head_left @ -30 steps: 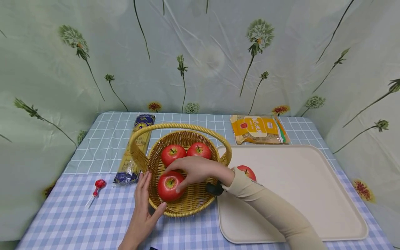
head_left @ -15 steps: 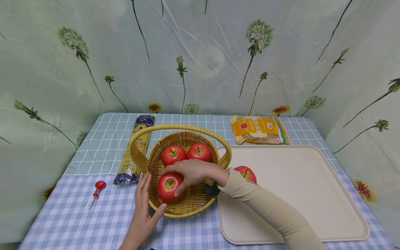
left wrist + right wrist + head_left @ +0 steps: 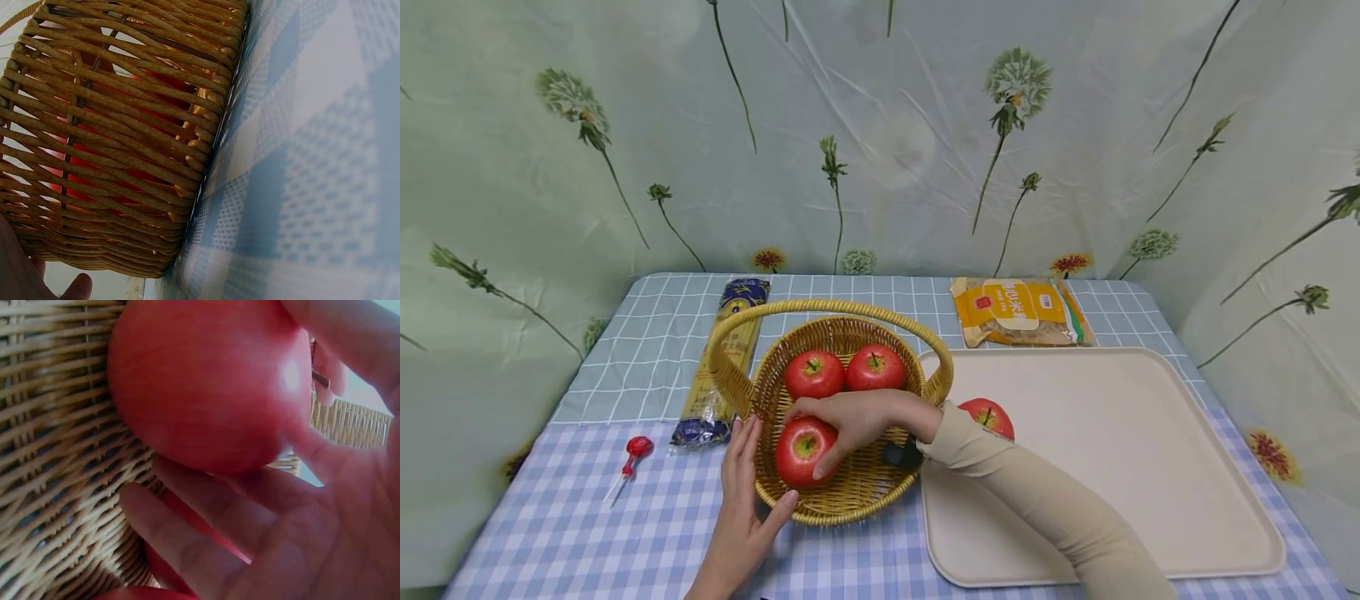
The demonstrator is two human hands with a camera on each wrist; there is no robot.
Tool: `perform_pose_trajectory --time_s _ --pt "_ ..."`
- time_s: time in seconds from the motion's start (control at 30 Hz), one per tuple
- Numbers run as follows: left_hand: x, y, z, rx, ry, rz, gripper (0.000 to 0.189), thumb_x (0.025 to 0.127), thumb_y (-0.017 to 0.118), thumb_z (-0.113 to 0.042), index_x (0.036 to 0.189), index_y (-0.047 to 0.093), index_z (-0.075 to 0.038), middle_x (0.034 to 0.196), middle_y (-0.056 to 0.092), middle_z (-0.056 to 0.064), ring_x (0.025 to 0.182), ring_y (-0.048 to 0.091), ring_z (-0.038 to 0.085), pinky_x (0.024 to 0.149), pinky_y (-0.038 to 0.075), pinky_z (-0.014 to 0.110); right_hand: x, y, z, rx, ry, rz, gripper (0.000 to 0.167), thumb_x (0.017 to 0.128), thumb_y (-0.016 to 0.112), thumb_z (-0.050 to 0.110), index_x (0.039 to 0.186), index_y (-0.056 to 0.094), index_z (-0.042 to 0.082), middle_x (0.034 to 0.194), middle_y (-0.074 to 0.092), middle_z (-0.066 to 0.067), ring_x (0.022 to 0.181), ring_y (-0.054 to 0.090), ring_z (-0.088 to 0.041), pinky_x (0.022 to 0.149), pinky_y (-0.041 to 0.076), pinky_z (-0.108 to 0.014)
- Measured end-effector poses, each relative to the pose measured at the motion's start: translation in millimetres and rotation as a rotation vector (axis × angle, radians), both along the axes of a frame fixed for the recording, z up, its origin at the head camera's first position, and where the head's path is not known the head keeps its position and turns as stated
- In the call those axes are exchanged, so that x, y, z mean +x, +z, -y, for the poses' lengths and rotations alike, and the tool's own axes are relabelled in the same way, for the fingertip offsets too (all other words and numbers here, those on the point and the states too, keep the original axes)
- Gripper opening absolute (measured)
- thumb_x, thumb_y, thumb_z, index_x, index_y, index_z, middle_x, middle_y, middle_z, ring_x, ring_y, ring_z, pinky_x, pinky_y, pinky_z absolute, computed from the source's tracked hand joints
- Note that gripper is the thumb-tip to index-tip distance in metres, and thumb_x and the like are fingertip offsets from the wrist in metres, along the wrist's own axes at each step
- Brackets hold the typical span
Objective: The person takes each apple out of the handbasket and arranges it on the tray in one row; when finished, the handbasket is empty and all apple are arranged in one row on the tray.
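A wicker basket [image 3: 835, 518] with a tall arched handle stands on the checked cloth and has three red apples inside. My right hand [image 3: 865, 417] reaches into it and grips the front apple [image 3: 801, 458], thumb on the near side and fingers on the far side. That apple [image 3: 206, 381] is still down against the wicker in the right wrist view. Behind it lie the back left apple [image 3: 815, 373] and the back right apple [image 3: 876, 367]. My left hand [image 3: 745, 500] rests against the basket's left side, fingers extended along the outside and thumb at the front rim.
To the right lies a beige tray [image 3: 1097, 467] with an apple [image 3: 988, 417] at its left edge, partly behind my sleeve. A yellow food bag [image 3: 1022, 312] sits behind the tray. Left of the basket are a spaghetti packet [image 3: 718, 367] and a red lollipop [image 3: 638, 447].
My right hand has settled slightly lower and nearer around the front apple, its wrist shifting a little left. The left hand and the basket stay where they were.
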State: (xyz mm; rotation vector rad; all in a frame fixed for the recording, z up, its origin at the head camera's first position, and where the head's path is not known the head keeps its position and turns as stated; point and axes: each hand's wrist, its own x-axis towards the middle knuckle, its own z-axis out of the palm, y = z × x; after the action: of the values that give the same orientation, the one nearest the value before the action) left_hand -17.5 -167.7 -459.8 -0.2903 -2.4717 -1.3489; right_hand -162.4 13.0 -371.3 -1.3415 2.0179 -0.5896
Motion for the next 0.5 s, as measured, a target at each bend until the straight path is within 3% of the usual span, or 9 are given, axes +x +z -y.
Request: perform_pose_trajectory --time_s 0.17,0.5 --pt "0.8 0.6 -0.4 0.005 0.0 -0.003 0.089 0.082 0.068 -0.016 0.153 0.015 -0.011 0.156 0.008 0.005 0.142 -0.004 0.031 0.101 0.012 0.067 -0.6 -3.7 1.0 -0.019 0.018 0.029 0.064 0.081 0.075 0.033 0.132 0.039 0.016 0.12 0.052 0.003 0.11 0.049 -0.004 0.096 0.036 -0.023" --pt "0.3 1.8 1.0 -0.011 -0.01 0.012 0.09 0.082 0.068 -0.014 0.153 0.013 -0.01 0.156 0.006 0.006 0.142 -0.005 0.03 0.104 0.01 0.062 -0.7 -5.6 -1.0 -0.011 0.035 -0.001 0.067 0.082 0.073 0.036 0.136 0.039 0.017 0.127 0.049 0.002 0.118 0.044 -0.007 0.099 0.034 -0.026"
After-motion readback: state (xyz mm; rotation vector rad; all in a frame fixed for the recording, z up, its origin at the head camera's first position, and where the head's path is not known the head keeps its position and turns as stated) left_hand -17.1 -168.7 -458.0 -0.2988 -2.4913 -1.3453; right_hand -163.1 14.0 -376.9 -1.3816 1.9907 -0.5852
